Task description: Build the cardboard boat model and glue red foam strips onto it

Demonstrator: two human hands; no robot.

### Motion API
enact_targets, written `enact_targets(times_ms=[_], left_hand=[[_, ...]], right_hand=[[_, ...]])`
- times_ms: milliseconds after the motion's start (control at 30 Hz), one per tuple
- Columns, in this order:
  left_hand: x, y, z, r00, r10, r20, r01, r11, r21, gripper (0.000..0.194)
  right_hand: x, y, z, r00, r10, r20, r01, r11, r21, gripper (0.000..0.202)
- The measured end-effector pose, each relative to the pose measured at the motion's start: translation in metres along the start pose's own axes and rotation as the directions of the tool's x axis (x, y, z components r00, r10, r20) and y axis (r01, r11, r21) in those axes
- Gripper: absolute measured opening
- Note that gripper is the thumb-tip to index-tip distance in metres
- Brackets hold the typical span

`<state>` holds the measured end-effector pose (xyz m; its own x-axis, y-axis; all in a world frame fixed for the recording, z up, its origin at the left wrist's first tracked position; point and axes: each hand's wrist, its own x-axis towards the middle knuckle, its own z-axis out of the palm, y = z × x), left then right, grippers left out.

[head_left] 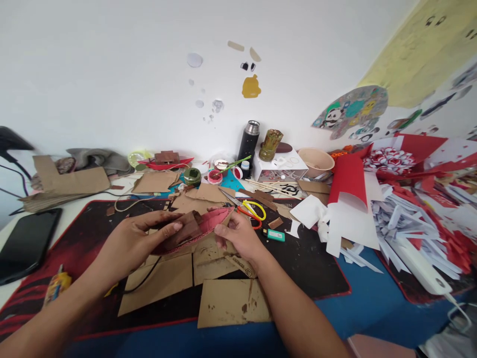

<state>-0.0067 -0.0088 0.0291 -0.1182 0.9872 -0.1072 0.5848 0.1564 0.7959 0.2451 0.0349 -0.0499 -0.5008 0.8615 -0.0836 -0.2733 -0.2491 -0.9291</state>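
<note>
Above the dark mat I hold a small cardboard model boat (214, 220), pink inside with a brown cabin (190, 224). My left hand (145, 236) is closed round its left part, thumb on the cabin, hiding that end. At the pointed right end, my right hand (236, 233) pinches the hull between thumb and fingers. Just behind that hand lie scissors (254, 211) with yellow and orange handles. Pieces of cardboard (233, 303) lie below my hands, one with brown stains.
A similar red boat (166, 160) stands at the back near paint jars (192, 176). A black flask (249, 144) and white box (279, 169) are behind. A teal lighter (276, 235) lies right, a phone (30, 243) left. Paper strips (398, 223) heap at far right.
</note>
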Motion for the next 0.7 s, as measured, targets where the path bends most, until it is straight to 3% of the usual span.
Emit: enact_targets(times_ms=[233, 433, 700], left_hand=[[0.004, -0.001, -0.005, 0.996, 0.030, 0.080, -0.031, 0.999, 0.017, 0.082], [0.012, -0.001, -0.009, 0.982, 0.012, 0.189, -0.006, 0.999, -0.031, 0.071], [0.014, -0.003, -0.005, 0.982, -0.021, 0.186, 0.018, 1.000, 0.020, 0.065]], right_hand=[[0.000, -0.002, 0.000, 1.000, -0.008, -0.020, 0.008, 1.000, 0.006, 0.080], [-0.002, -0.002, 0.000, 1.000, -0.013, 0.000, 0.013, 1.000, -0.016, 0.084], [-0.001, -0.002, 0.000, 1.000, 0.011, -0.012, -0.011, 1.000, -0.022, 0.080]])
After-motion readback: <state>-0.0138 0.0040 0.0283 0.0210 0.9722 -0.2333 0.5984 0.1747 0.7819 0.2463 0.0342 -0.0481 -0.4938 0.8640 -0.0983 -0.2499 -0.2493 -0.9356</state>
